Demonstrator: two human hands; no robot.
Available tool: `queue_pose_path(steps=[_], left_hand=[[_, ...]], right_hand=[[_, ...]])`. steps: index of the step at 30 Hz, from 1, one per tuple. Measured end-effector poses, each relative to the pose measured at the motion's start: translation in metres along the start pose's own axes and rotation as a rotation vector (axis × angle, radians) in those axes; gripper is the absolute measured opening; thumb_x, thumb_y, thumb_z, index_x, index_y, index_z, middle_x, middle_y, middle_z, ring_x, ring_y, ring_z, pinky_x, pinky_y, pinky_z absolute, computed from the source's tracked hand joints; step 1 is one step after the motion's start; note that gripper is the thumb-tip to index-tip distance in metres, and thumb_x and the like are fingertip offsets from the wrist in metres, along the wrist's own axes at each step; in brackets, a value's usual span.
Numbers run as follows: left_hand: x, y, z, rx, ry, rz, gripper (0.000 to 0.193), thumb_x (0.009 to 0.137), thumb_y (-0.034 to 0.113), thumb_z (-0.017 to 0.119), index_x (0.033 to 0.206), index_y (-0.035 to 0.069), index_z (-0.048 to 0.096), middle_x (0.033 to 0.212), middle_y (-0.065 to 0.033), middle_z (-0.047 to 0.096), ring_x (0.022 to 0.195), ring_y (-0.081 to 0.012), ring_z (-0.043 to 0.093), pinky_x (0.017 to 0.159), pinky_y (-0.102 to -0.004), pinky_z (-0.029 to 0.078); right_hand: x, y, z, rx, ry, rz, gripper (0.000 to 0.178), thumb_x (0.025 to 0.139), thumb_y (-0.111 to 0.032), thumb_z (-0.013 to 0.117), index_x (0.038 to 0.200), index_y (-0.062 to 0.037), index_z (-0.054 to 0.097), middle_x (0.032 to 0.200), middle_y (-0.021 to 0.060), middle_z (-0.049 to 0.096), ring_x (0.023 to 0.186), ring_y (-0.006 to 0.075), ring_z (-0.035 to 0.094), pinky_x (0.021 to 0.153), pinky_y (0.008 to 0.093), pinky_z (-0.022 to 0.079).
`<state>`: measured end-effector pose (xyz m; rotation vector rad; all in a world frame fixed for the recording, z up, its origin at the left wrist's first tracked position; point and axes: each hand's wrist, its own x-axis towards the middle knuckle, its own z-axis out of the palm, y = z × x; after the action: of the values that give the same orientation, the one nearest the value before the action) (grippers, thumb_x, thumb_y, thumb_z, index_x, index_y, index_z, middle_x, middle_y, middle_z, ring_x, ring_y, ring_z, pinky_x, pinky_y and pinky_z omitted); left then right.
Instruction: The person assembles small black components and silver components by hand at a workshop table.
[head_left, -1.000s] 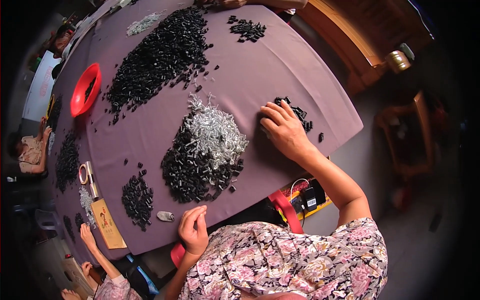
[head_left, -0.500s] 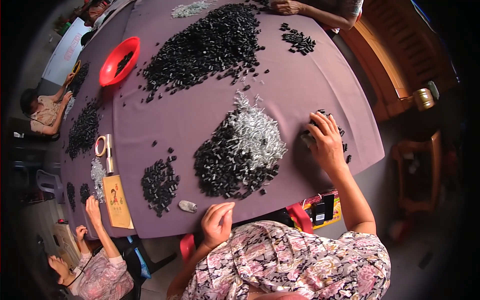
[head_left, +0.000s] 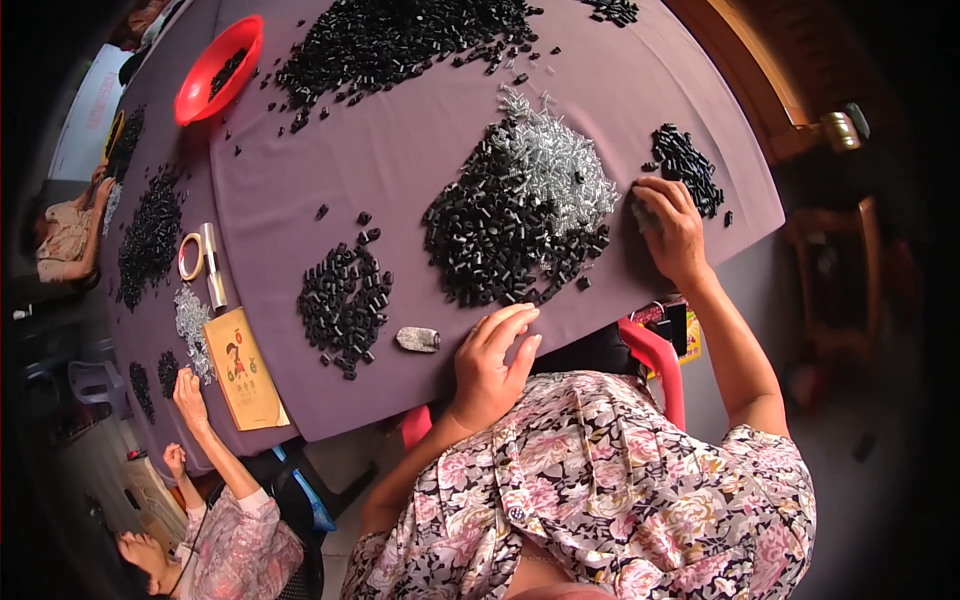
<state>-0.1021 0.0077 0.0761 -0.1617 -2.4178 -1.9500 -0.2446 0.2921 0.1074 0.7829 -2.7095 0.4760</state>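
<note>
My right hand (head_left: 672,228) rests on the table right of the main pile, its fingers curled down over a small grey piece (head_left: 643,214) that is mostly hidden. Just beyond it lies a small heap of black tubular parts (head_left: 688,168). At the table's front edge is my left hand (head_left: 492,362), empty, fingers stretched and thumb apart. Ahead of it spreads a big pile of short black parts (head_left: 480,235), with small clear pins (head_left: 560,165) heaped on its far right side. A grey oblong lump (head_left: 418,339) sits left of my left hand, beside another black heap (head_left: 345,300).
A red bowl (head_left: 190,103) holding black parts stands far left, near a large black pile (head_left: 400,45). A tan booklet (head_left: 240,375), tape roll (head_left: 183,258) and silvery tube (head_left: 213,270) lie left. One co-worker (head_left: 240,545) sits lower left, another (head_left: 75,230) farther off.
My view has shifted, so the table sits higher in it. My right hand has drawn back toward me, uncovering the black heap. My left hand's fingers have stretched out more.
</note>
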Motion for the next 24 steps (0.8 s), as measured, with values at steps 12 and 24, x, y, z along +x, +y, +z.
queue_pose_path(steps=[12,24], left_hand=[[0.029,0.002,0.047,0.216,-0.076,0.431,0.035,0.086,0.005,0.067,0.120,0.003,0.063,0.124,-0.0128,0.062,0.101,-0.0304,0.065,0.084,-0.0387,0.054],[0.030,0.001,0.058,0.443,0.044,0.467,0.031,0.083,0.004,0.067,0.114,0.004,0.066,0.119,-0.0086,0.063,0.097,-0.0255,0.065,0.080,-0.0355,0.055]], right_hand=[[-0.001,-0.005,-0.010,0.011,0.039,-0.132,0.041,0.070,-0.001,0.068,0.111,-0.0026,0.063,0.117,0.0151,0.061,0.104,0.0339,0.060,0.088,0.0418,0.051],[-0.011,-0.017,-0.017,0.103,-0.049,-0.124,0.054,0.064,-0.003,0.070,0.118,-0.0062,0.064,0.132,0.0104,0.057,0.119,0.0330,0.054,0.098,0.0433,0.046]])
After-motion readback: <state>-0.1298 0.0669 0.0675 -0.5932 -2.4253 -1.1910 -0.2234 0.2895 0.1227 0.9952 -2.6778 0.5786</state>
